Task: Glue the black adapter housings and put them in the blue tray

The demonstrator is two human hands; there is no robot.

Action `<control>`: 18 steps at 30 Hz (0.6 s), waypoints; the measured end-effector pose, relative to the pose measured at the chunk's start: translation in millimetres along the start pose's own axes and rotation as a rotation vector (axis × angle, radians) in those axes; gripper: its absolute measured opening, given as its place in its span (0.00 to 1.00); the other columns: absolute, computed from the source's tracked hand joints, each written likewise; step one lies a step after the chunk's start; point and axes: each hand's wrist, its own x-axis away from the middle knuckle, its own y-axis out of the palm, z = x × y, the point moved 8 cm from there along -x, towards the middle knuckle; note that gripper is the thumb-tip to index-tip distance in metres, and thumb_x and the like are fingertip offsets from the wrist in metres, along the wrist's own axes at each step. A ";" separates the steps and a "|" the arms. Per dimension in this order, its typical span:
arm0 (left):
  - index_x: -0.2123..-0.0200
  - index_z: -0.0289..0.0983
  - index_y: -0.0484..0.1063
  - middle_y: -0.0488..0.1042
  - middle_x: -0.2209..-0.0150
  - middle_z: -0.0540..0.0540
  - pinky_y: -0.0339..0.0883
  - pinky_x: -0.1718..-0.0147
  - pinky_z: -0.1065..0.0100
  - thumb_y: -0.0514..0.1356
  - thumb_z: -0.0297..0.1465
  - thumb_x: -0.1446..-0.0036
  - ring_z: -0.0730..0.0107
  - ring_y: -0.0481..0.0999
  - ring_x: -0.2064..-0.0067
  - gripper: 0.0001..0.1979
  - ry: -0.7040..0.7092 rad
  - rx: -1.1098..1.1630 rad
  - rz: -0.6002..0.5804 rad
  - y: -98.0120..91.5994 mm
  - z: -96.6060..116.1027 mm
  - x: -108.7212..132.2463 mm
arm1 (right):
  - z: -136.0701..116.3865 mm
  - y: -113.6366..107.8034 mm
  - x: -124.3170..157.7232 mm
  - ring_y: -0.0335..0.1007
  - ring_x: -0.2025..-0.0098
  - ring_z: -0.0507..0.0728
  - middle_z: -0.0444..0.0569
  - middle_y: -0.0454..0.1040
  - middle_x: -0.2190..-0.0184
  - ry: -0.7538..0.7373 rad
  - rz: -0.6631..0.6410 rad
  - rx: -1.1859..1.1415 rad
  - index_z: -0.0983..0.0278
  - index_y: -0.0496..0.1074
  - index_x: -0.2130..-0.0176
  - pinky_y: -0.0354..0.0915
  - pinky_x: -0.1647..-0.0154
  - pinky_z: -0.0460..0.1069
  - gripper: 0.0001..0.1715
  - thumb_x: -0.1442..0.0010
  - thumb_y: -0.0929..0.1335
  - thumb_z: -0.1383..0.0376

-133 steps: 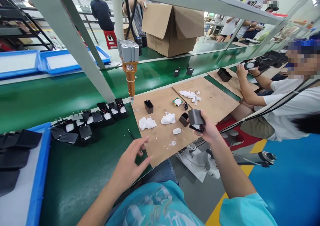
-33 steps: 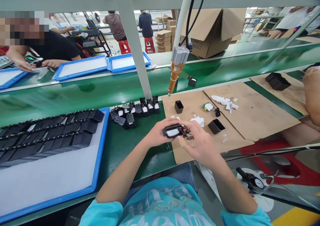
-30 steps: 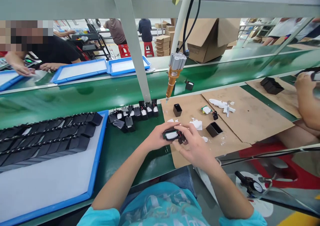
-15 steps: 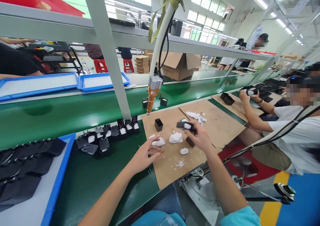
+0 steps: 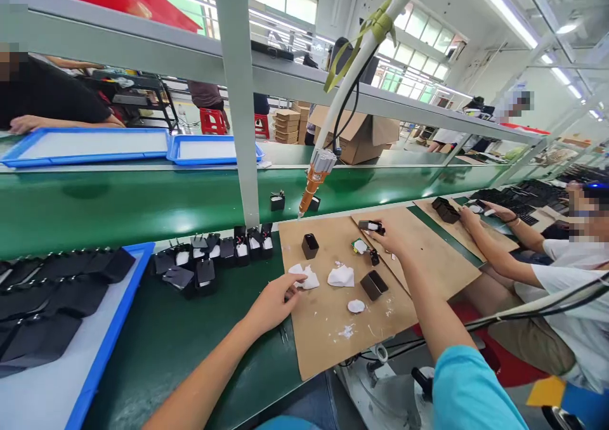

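My right hand (image 5: 392, 240) is stretched far out over the brown cardboard sheet (image 5: 428, 262) and is closed on a small black charger part (image 5: 370, 226) with a white face. My left hand (image 5: 273, 300) rests at the near left edge of another cardboard mat (image 5: 328, 328), fingers loosely curled, fingertips touching a white tissue wad (image 5: 304, 276). It holds nothing. An open black shell (image 5: 373, 285), a black cube housing (image 5: 309, 246) and a small green-and-white board (image 5: 360, 246) lie on the mat between my hands.
An orange dispenser nozzle (image 5: 310, 189) hangs over the mat's far edge. A cluster of black charger parts (image 5: 214, 262) lies left of the mat, a blue tray (image 5: 102, 347) of black housings further left. A co-worker's arm (image 5: 499, 255) works at the right. Green conveyor belt (image 5: 143, 201) behind.
My right hand has carried the black part further away and to the right, onto the far cardboard sheet. My left hand has settled beside the tissue wad. The view has swung slightly left.
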 end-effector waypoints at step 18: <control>0.54 0.40 0.73 0.77 0.57 0.48 0.69 0.66 0.69 0.53 0.26 0.42 0.71 0.74 0.67 0.15 0.031 -0.102 0.138 -16.5 -1.2 -2.7 | -71.1 45.3 -113.2 0.69 0.48 0.58 0.53 0.69 0.46 -0.169 -0.395 0.195 0.63 0.67 0.47 0.69 0.48 0.60 0.21 0.38 0.66 0.58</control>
